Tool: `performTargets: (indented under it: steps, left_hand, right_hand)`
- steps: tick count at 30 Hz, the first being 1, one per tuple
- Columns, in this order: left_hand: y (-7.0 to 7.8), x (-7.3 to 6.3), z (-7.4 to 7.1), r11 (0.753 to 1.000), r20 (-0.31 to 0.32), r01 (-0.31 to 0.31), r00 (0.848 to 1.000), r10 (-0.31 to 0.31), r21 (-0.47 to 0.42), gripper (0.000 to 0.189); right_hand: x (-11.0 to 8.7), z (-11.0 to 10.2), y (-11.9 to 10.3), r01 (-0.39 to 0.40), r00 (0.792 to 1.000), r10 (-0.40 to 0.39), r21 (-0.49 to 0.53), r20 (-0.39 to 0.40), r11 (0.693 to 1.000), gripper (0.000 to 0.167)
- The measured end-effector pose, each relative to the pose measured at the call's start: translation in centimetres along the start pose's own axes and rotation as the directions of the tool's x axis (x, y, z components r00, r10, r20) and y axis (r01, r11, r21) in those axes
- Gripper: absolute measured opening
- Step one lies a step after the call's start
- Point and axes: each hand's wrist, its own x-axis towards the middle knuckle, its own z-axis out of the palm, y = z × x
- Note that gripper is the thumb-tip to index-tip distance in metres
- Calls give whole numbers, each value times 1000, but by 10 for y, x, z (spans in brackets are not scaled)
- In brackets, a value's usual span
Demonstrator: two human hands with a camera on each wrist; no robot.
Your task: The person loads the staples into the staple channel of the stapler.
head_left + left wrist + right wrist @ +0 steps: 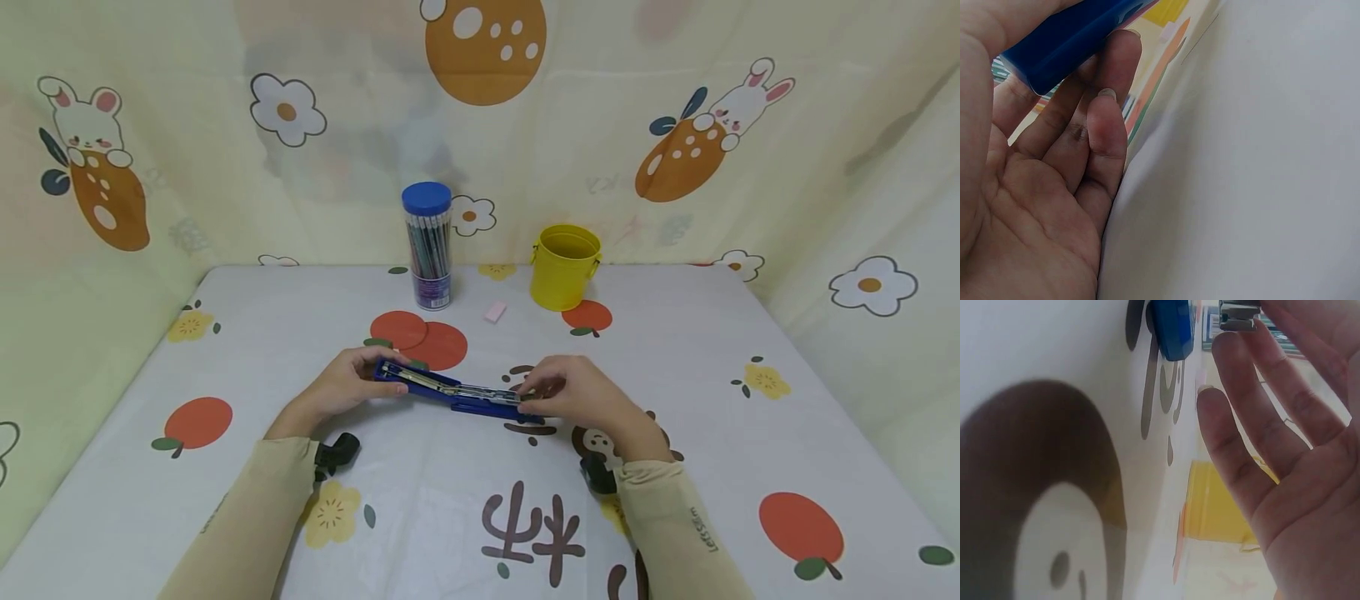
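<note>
A blue stapler (487,408) lies opened out across the middle of the table, its metal insides facing up. My left hand (351,382) grips its left end, thumb in front and fingers behind; the left wrist view has the blue casing (1066,44) between thumb and fingers. At the other end, my right hand (577,396) pinches the tip of the silver metal rail (483,394). In the right wrist view, the rail's square metal end (1239,315) is at my fingertips, apart from the blue base (1175,331) beside it.
Behind the stapler stands a clear tub of pencils (430,250) with a blue lid. A small pink eraser (495,312) lies between it and a yellow bucket (564,271). A patterned cloth covers the table, and a printed curtain (360,183) hangs behind.
</note>
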Motion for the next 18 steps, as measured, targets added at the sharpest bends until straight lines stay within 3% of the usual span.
performTargets:
  steps: [7, 18]
  left_hand:
    - [-2, 2, -1, 999, -4, 12, 1000, -11, 31, 43]
    - [-3, 2, -1, 1000, -4, 5, 1000, -5, 21, 44]
  right_hand:
    - [0, 0, 3, 66, 998, -66, -11, 13, 998, 13]
    - [-1, 0, 6, 97, 995, -97, -20, 21, 995, 14]
